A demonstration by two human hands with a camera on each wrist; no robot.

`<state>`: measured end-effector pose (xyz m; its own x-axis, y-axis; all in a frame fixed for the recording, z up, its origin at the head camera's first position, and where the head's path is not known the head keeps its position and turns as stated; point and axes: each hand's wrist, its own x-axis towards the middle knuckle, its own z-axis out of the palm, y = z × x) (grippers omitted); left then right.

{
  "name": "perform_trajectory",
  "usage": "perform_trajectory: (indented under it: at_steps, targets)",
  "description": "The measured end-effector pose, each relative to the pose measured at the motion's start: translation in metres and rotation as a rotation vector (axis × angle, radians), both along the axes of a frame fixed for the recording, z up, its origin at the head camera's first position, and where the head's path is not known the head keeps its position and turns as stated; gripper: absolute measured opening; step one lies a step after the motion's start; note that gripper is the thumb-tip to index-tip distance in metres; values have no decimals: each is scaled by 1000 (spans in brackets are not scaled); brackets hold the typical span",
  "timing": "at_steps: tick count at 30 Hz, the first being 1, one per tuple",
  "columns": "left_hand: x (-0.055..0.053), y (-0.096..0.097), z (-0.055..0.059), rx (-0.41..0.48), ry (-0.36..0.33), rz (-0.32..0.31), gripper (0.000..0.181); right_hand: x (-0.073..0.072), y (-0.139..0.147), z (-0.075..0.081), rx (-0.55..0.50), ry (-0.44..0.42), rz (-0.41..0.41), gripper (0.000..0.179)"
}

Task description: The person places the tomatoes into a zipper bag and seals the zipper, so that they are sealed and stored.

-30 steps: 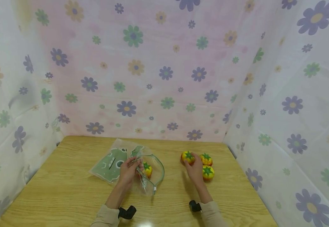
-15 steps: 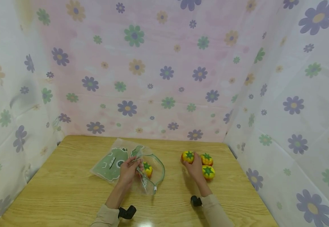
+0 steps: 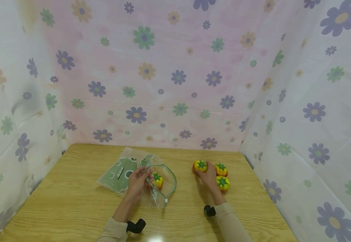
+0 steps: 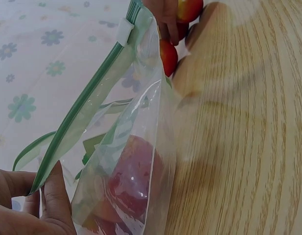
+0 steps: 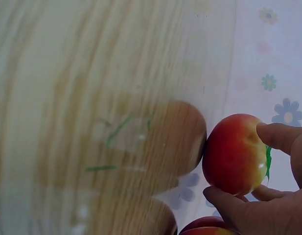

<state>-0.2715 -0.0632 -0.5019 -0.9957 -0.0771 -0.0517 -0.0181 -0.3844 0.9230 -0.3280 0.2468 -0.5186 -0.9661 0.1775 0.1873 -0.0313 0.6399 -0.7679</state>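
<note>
My left hand [image 3: 138, 180] pinches the green-edged rim of a clear slider zip bag [image 3: 118, 176], printed with a green cartoon face. The bag lies on the table with its mouth spread toward the right. Inside it sits a yellow-and-red artificial tomato [image 3: 157, 181] with a green star-shaped top; in the left wrist view the tomato [image 4: 133, 176] shows red through the plastic. Over on the right, my right hand [image 3: 208, 177] grips another such tomato [image 3: 200, 165] between thumb and fingers. In the right wrist view this tomato [image 5: 234, 154] is right at the tabletop.
Two more tomatoes, a rear one [image 3: 222, 169] and a front one [image 3: 223, 183], stand close beside my right hand. A white slider [image 3: 165, 200] hangs at the bag's zip. Flower-printed cloth [image 3: 163, 101] encloses the wooden table [image 3: 72, 208] at the back and sides.
My right forearm and sleeve have swung slightly right and forward, while the fingers stay around the same tomato. My left hand and the bag keep their place.
</note>
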Motion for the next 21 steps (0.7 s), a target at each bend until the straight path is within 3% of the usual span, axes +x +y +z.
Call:
perform_trajectory:
  at_steps: [11,15,21]
  targets:
    - [0,0,-1,-6,1,2,37,2,-1,-1,11,91,31,56]
    - [1,0,-1,-9,3,1,38,1,-3,0,-14,35,36,56]
    - [3,-1,-1,-24,-4,-1,41,0,-4,1,31,-6,54,57]
